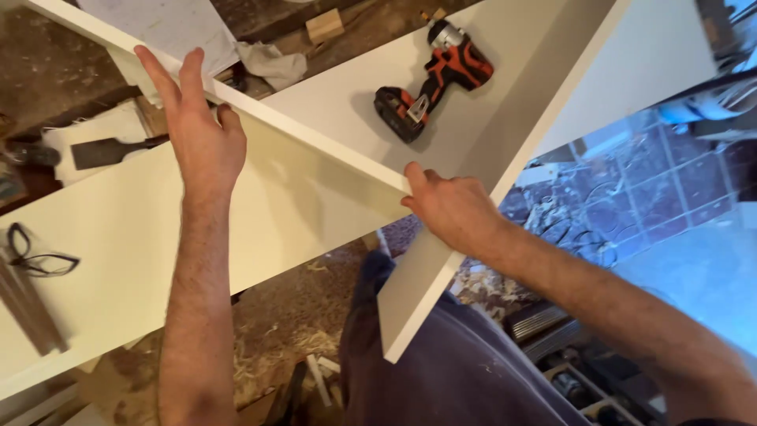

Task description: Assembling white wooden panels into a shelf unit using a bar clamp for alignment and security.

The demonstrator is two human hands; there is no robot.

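My left hand (201, 130) rests over the top edge of an upright white board (315, 138), fingers stretched across it and thumb hooked on the near side. My right hand (449, 209) grips the near end of the same edge, where it meets a second white panel (418, 292) running towards me. A large flat white panel (118, 237) lies beneath them. An orange and black cordless drill (432, 79) lies on its side on the white surface beyond the upright board, untouched.
Safety glasses (35, 256) lie on the left of the flat panel beside thin wooden strips (27, 308). A chisel (110, 150), a rag (272, 63) and a small wood block (324, 25) sit on the workbench behind. Sawdust covers the floor (292, 315).
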